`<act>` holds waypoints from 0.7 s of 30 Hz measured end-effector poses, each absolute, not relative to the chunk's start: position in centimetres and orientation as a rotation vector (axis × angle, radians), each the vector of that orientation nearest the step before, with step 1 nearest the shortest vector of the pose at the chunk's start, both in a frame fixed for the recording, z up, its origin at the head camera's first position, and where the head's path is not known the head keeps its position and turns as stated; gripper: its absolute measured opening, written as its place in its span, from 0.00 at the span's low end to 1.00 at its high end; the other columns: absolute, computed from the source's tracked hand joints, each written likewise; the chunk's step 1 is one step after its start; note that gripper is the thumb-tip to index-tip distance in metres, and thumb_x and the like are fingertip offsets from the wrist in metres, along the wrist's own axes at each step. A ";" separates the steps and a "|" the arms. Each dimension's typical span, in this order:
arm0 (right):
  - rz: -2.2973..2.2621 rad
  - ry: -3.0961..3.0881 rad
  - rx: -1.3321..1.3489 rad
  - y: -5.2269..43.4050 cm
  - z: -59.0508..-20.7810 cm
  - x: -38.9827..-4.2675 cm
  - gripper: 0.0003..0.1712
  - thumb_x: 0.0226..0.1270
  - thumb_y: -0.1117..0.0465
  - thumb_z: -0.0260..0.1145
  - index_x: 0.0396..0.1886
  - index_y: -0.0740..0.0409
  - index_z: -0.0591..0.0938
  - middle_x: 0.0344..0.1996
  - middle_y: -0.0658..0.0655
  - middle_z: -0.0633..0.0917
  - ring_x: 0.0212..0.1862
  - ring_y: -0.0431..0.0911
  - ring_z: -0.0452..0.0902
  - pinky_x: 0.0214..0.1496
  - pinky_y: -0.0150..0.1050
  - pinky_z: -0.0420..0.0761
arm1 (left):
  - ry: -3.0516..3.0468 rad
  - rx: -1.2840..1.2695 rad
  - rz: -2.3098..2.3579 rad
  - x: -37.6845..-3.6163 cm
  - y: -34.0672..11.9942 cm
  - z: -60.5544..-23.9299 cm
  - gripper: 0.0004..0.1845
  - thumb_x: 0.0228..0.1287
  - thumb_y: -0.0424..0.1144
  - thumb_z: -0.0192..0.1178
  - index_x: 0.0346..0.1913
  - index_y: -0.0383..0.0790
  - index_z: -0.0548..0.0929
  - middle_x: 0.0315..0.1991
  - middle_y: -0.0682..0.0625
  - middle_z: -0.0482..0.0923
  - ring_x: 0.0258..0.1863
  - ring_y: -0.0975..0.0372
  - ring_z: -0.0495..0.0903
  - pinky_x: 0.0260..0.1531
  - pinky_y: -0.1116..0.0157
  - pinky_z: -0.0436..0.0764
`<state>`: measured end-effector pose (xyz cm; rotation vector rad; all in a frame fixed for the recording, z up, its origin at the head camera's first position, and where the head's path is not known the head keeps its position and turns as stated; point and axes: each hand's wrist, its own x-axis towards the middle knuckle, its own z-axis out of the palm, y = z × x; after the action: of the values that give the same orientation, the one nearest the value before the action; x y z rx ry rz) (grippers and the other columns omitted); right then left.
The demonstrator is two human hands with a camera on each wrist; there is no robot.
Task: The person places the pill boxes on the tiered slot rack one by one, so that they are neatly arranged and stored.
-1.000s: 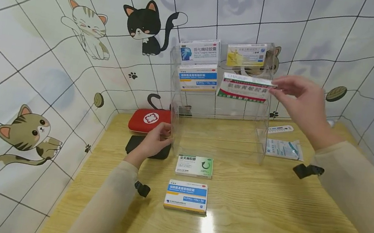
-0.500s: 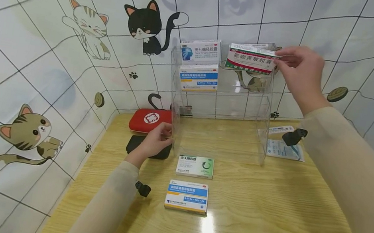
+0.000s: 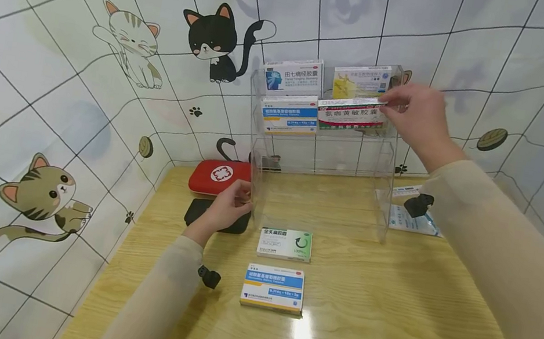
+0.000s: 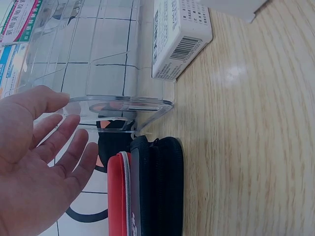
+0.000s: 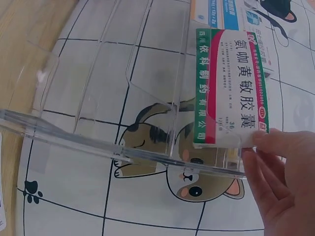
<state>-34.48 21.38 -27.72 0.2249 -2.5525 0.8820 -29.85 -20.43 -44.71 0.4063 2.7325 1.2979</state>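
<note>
My right hand (image 3: 413, 120) pinches the top right corner of a red, green and white medicine box (image 3: 349, 114), thumb in front. The box is slightly tilted at the second tier of a clear acrylic rack (image 3: 321, 171), right of a blue, white and orange medicine box (image 3: 289, 114). In the right wrist view, the held box (image 5: 231, 88) faces the camera. At the rack's left side panel, my left hand (image 3: 226, 209) has its thumb on one side and fingers on the other, as the left wrist view shows the hand (image 4: 44, 152) at the clear edge.
White-blue (image 3: 293, 78) and yellow-white (image 3: 361, 82) boxes stand on the top tier. A green-white box (image 3: 284, 244) and another blue-orange box (image 3: 273, 288) lie before the rack. Left are a red case (image 3: 207, 176) and black case (image 3: 237, 224); right, a packet (image 3: 409, 220).
My right hand lifted the red-green box up in front of the yellow-white box, then lowered it to the second tier and shifted it left. My left hand stays at the rack's side.
</note>
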 end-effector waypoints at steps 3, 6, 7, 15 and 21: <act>0.837 -2.623 0.228 20.9 -27.5 -34.2 0.14 0.76 0.62 0.63 0.56 0.59 0.87 0.58 0.62 0.84 0.58 0.57 0.77 0.60 0.55 0.80 | 2.731 0.397 1.296 -29.8 -20.5 -44.7 0.26 0.71 0.34 0.64 0.69 0.40 0.70 0.59 0.43 0.78 0.59 0.51 0.78 0.66 0.50 0.79; 0.801 -2.672 0.235 20.6 -27.4 -33.8 0.15 0.77 0.63 0.62 0.57 0.61 0.86 0.60 0.64 0.83 0.61 0.60 0.76 0.62 0.58 0.80 | 2.732 0.392 1.295 -29.7 -20.5 -44.6 0.26 0.71 0.35 0.65 0.68 0.43 0.71 0.59 0.44 0.78 0.59 0.51 0.79 0.67 0.51 0.79; 0.793 -2.681 0.235 20.6 -27.4 -33.6 0.15 0.77 0.62 0.62 0.57 0.61 0.85 0.62 0.64 0.82 0.61 0.60 0.77 0.62 0.58 0.80 | 2.732 0.392 1.294 -29.7 -20.5 -44.7 0.26 0.71 0.35 0.65 0.68 0.44 0.71 0.58 0.44 0.78 0.59 0.51 0.79 0.67 0.51 0.79; 0.835 -2.557 0.347 19.8 -29.5 -30.6 0.16 0.71 0.64 0.68 0.56 0.62 0.86 0.61 0.63 0.81 0.56 0.59 0.80 0.59 0.56 0.84 | 2.737 0.414 1.301 -29.7 -20.6 -45.0 0.26 0.71 0.35 0.65 0.69 0.42 0.71 0.58 0.44 0.78 0.60 0.49 0.78 0.67 0.51 0.78; 1.002 -2.561 0.435 18.0 -34.5 -26.7 0.16 0.67 0.63 0.73 0.54 0.57 0.87 0.56 0.59 0.85 0.51 0.58 0.85 0.54 0.55 0.86 | 2.737 0.408 1.297 -29.8 -20.6 -44.9 0.27 0.71 0.36 0.65 0.69 0.41 0.71 0.57 0.44 0.79 0.59 0.50 0.78 0.67 0.50 0.78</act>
<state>-26.68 18.05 -34.52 0.4345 -2.5615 1.0023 -29.82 -20.58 -44.91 0.4083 2.7372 1.2970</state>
